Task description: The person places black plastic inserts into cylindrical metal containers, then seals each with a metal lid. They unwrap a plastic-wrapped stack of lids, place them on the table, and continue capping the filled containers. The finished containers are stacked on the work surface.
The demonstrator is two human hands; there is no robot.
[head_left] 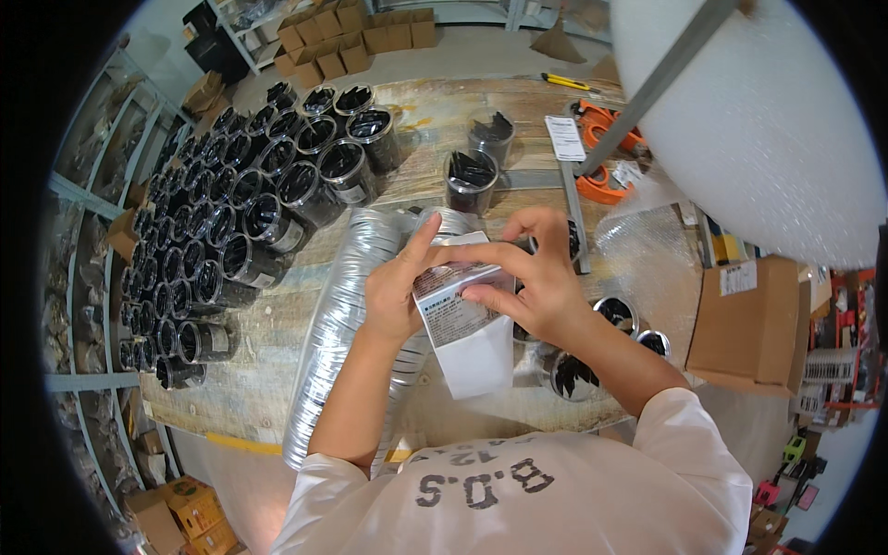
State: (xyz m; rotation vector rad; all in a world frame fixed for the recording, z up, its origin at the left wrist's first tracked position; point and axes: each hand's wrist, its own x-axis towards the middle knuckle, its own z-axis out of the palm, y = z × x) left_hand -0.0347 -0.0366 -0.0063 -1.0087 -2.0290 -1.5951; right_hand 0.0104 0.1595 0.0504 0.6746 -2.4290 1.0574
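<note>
A white strip of printed labels (474, 363) hangs between my hands over the middle of the table. My left hand (393, 289) grips its left edge, with one finger pointing up. My right hand (548, 282) has its thumb on the printed part and its fingers curled over the upper edge. Beneath the hands lie long sleeves of stacked silver lids (338, 319). Just beyond stands a clear round jar (472, 182) filled with black strips, with another jar (491, 137) behind it. More such jars (573, 377) are partly hidden by my right forearm.
Many open jars (277, 157) of black pieces crowd the table's left side. At the back right are a yellow cutter knife (569, 82), orange-handled tools (606, 185) and a metal bar (652, 88). A bubble-wrap roll (758, 120) and a cardboard box (747, 324) flank the right edge.
</note>
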